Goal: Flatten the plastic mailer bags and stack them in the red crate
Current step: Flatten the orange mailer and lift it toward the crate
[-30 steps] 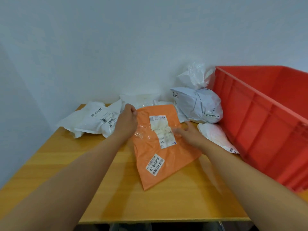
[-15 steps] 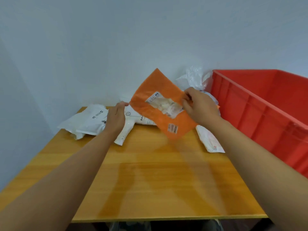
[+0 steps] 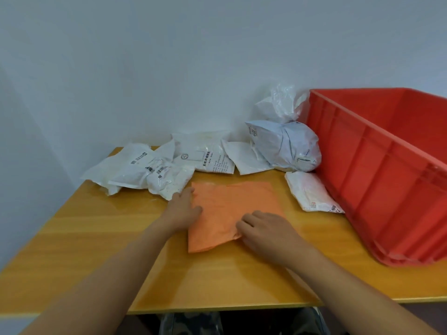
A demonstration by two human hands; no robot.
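An orange mailer bag (image 3: 229,206) lies flat on the wooden table (image 3: 96,238), plain side up. My left hand (image 3: 183,209) rests on its left edge with the fingers laid flat. My right hand (image 3: 266,233) presses on its near right corner with slightly bent fingers. The red crate (image 3: 377,180) stands to the right of the bag. Its inside floor is out of sight.
Several white mailer bags (image 3: 135,170) lie in a heap at the back left, and another (image 3: 208,153) lies behind the orange one. A bulky grey bag (image 3: 283,146) and a crumpled clear bag (image 3: 283,102) sit against the crate. A small white bag (image 3: 309,192) lies beside the crate wall.
The orange bag, held up in the air by my right hand half a second ago, now lies on the table, label side down. Both hands have come down onto it.
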